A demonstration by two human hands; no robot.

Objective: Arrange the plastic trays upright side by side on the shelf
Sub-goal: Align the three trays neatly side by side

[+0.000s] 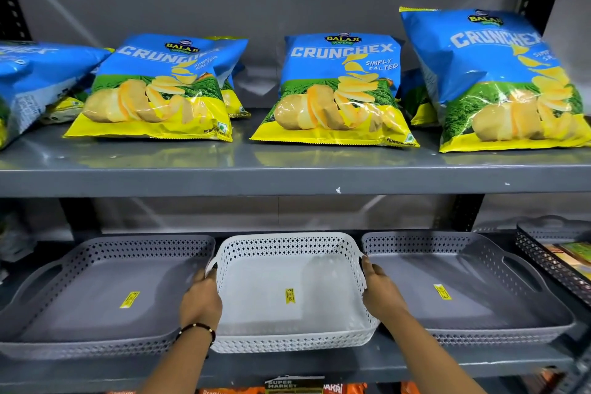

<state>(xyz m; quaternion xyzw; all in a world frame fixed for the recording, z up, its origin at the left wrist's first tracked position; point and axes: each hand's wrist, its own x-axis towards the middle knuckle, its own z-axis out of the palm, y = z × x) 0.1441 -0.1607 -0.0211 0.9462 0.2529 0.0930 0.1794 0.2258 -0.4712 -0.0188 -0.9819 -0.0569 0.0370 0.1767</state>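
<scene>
Between both hands, left hand (200,299) and right hand (382,293), the white tray (289,291) sits flat, each grip clamped on a side.

Blue-and-yellow chip bags (335,89) on upper shelf (287,179); dark basket (550,262) far right

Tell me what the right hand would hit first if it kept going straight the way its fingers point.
The right hand grips the white tray at its right side, fingers pointing toward the shelf's back. Straight on, it would probably slide along the gap beside the right grey tray and meet the back wall; depth is unclear.
</scene>
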